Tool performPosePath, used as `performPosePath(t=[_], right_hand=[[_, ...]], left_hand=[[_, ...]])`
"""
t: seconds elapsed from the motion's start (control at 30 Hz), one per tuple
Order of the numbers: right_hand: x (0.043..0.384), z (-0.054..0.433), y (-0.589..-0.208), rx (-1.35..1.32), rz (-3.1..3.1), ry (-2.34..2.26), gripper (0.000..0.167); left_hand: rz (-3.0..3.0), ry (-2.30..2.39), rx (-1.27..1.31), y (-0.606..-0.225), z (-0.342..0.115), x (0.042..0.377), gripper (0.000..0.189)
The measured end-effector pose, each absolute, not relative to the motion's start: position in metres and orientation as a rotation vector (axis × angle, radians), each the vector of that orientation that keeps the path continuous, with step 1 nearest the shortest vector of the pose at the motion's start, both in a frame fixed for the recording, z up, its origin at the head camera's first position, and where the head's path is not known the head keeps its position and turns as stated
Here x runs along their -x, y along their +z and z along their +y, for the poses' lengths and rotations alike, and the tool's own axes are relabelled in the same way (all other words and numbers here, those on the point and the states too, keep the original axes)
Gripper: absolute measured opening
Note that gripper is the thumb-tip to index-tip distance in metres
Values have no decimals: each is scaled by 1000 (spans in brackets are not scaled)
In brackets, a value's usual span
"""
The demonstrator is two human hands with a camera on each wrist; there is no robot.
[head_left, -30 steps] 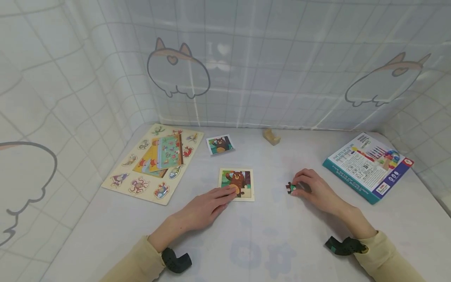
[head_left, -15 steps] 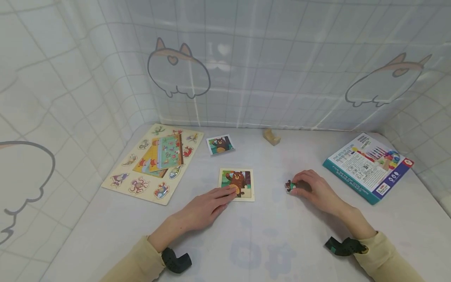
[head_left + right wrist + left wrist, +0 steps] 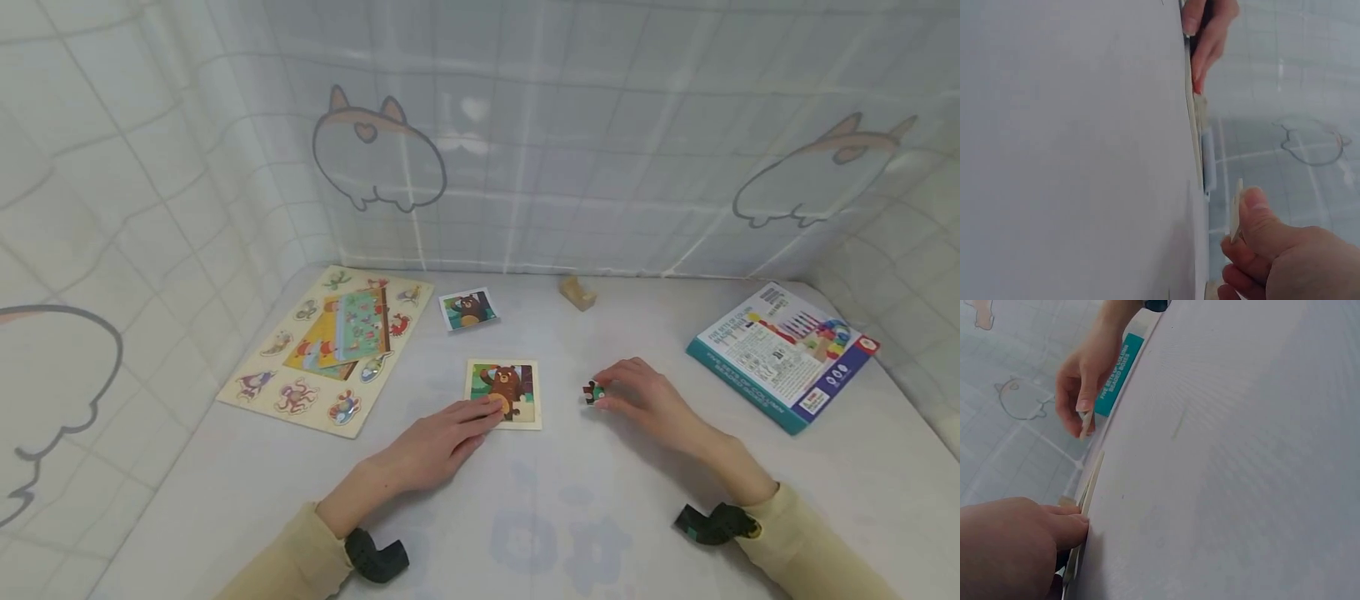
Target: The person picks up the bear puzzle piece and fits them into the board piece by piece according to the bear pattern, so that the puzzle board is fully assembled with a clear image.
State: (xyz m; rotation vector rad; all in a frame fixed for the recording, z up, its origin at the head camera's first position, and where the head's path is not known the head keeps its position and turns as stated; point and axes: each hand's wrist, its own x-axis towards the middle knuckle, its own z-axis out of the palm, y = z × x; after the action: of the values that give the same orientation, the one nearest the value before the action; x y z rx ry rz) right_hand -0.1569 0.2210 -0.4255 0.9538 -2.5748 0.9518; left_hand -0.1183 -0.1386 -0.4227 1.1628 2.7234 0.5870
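A small wooden puzzle board (image 3: 528, 422) with a brown bear picture lies flat on the table; its lower right corner shows bare wood. My left hand (image 3: 442, 437) rests on its lower left part, fingers stretched over the bear's belly, with the thumb beside the near edge. To the right, my right hand (image 3: 648, 402) pinches a puzzle piece (image 3: 591, 393) in green and dark brown between thumb and fingers. In the right wrist view, the thin puzzle piece (image 3: 1236, 209) stands on edge, held above the table.
A bear picture card (image 3: 468, 309) lies behind the board, with a small wooden block (image 3: 578, 292) to its right. At left is a sea-animal board (image 3: 315, 410) bearing picture cards (image 3: 362, 323). A bead toy box (image 3: 780, 354) lies at right.
My right hand has carried the puzzle piece left, nearer the board, and the piece has turned in its fingers. The left hand has stayed on the board.
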Motion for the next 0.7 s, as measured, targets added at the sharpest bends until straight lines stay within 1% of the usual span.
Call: performPosePath(t=[0.23,0.43,0.7], right_hand=[[161,186,-420,-1014,-2613,922,32],[168,159,-422,-1087,-2604,927,28],[167,144,-427,-1082,-2632,950,27]], left_hand=[[2719,644,-1169,-423,-140,118,45],[2707,656,-1150,-423,-141,119,45],[2694,639,-1133,-422,-141,119,45]])
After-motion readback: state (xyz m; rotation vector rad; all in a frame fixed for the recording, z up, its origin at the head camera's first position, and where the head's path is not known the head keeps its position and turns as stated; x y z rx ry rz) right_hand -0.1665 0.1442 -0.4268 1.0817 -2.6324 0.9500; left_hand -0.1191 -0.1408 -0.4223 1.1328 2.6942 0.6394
